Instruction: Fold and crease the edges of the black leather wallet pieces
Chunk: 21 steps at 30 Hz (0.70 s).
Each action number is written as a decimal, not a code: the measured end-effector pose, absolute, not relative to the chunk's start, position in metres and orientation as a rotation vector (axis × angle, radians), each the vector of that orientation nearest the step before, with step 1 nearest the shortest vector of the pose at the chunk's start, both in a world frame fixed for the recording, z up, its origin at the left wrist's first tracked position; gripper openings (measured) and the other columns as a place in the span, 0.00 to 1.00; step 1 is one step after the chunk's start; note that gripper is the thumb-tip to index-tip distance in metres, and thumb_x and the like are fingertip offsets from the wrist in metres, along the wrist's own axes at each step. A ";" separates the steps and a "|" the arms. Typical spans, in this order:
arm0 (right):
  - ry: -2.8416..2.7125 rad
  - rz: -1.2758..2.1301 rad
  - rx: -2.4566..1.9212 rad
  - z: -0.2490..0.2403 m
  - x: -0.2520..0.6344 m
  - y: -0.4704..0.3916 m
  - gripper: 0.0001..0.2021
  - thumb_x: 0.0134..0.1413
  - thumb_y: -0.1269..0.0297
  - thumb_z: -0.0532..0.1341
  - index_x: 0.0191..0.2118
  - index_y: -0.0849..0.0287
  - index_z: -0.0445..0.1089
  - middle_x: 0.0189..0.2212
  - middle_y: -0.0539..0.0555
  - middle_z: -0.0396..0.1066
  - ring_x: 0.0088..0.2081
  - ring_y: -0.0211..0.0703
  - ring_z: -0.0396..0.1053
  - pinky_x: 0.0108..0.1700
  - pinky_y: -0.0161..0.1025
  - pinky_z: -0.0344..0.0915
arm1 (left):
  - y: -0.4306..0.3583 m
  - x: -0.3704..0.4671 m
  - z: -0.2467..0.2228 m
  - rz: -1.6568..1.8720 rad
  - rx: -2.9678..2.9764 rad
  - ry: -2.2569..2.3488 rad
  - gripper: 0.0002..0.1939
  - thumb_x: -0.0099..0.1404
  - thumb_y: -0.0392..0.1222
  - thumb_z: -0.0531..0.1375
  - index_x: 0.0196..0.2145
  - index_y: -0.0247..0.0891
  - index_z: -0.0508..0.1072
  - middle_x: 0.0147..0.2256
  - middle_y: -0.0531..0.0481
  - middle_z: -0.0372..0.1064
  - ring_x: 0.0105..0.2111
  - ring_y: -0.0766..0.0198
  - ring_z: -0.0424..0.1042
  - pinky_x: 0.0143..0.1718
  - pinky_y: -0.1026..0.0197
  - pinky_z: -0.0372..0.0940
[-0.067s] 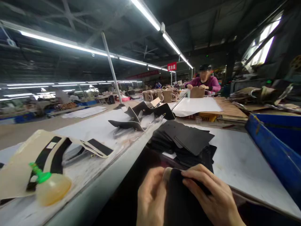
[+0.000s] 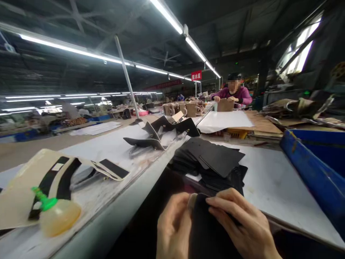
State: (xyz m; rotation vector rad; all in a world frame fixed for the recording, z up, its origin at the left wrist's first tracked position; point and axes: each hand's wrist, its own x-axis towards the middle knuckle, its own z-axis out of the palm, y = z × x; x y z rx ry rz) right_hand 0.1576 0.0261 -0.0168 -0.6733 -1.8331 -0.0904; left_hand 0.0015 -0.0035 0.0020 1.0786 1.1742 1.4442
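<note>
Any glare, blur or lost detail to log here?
Head view, top: tube lights and window glare white; head view, left: bottle soft-edged, far background smeared; head view, bottom: black piece between the hands loses detail in darkness.

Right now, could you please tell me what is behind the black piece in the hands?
Beyond the black piece, a pile of black sheets lies on a white surface. Whatever the piece directly covers cannot be seen.
</note>
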 end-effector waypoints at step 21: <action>-1.854 -0.144 -0.619 -0.021 0.156 0.015 0.21 0.58 0.85 0.59 0.54 0.62 0.71 0.36 0.55 0.69 0.35 0.35 0.69 0.33 0.32 0.68 | -0.011 0.001 0.004 1.472 1.048 0.985 0.13 0.60 0.50 0.67 0.38 0.38 0.81 0.38 0.45 0.81 0.39 0.58 0.80 0.41 0.66 0.73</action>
